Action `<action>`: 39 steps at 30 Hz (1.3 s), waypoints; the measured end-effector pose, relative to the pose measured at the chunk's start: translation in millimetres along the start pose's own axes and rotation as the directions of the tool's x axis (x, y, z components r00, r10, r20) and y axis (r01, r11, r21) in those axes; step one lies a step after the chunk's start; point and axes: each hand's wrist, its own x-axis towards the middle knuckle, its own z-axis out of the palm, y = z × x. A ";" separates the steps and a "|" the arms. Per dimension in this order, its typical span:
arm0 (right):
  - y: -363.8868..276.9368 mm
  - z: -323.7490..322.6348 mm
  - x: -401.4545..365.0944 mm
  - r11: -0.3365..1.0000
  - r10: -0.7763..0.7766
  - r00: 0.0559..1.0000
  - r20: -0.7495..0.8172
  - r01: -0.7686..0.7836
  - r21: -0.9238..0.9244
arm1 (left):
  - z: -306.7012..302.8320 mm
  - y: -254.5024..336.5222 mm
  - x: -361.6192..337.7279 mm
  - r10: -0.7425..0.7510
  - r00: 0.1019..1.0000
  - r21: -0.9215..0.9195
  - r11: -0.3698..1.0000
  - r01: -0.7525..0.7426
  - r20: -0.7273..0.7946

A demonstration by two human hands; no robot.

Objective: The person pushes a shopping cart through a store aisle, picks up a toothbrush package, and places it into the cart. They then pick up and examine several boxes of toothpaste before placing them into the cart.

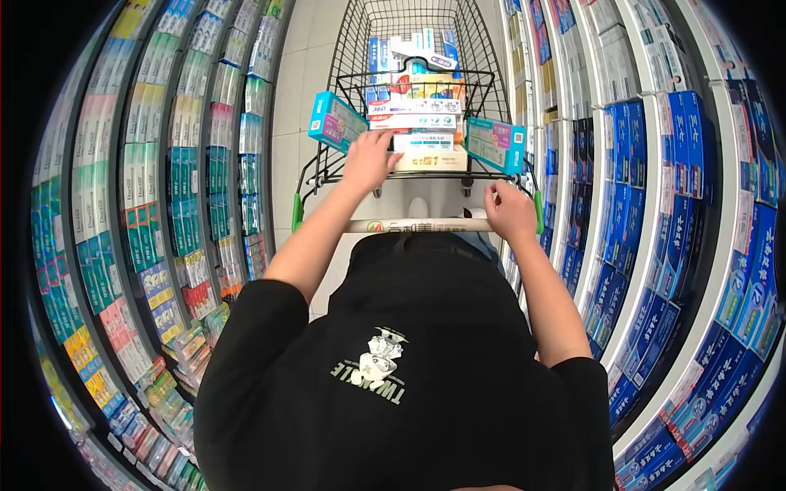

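A wire shopping cart (pixel 483 90) stands in front of me in a store aisle, stacked with toothpaste boxes (pixel 413 123). My left hand (pixel 368 159) reaches over the handle and rests on the stack, fingers touching a cream-coloured box (pixel 427 157) at the near end. A teal box (pixel 336 121) juts out to the left of that hand, and another teal box (pixel 495 143) lies at the right. My right hand (pixel 509 211) is closed around the cart handle (pixel 417 225), near its right end.
Shelves packed with toothpaste boxes line both sides: green, white and pink packs on the left shelves (pixel 155 188), mostly blue packs on the right shelves (pixel 655 180). A narrow strip of pale tiled floor (pixel 299 74) runs ahead beside the cart.
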 end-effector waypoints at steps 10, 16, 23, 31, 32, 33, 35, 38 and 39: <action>3.8 1.3 -3.2 1.000 -0.027 0.997 -0.071 0.028 0.005 | 3.8 -22.1 26.6 -0.040 0.982 -0.111 0.992 0.062 0.184; 2.2 -2.2 -5.0 0.997 0.024 0.998 -0.056 -0.020 0.072 | -34.5 -5.7 19.7 -0.071 0.990 -0.267 0.958 0.102 0.121; 0.0 -14.2 1.4 0.935 0.119 0.992 -0.051 -0.094 0.343 | -53.4 7.9 1.1 -0.112 0.908 -0.757 0.516 0.401 0.404; -0.8 -42.4 14.5 0.429 0.005 0.909 0.417 -0.379 0.820 | -55.9 35.2 -15.4 0.062 0.909 -0.859 0.359 0.365 0.412; -8.4 -51.7 13.6 0.447 0.015 0.867 0.498 -0.451 0.773 | -54.1 35.9 -15.7 0.079 0.907 -0.872 0.323 0.369 0.413; -15.3 -55.6 10.6 0.444 0.002 0.845 0.535 -0.480 0.757 | -51.8 36.0 -14.9 0.097 0.906 -0.883 0.287 0.371 0.412; -21.2 -64.5 7.0 0.442 -0.013 0.802 0.597 -0.531 0.723 | -30.4 20.0 -23.3 -0.024 0.844 -0.840 0.090 0.536 0.536; -1.7 -53.9 2.2 0.498 -0.132 0.749 0.649 -0.516 0.697 | -32.4 47.3 -24.5 -0.155 0.888 -0.887 0.103 0.451 0.433; -1.9 -53.9 0.0 0.485 -0.127 0.763 0.634 -0.510 0.710 | -43.2 49.6 -28.9 -0.221 0.854 -0.847 0.158 0.508 0.471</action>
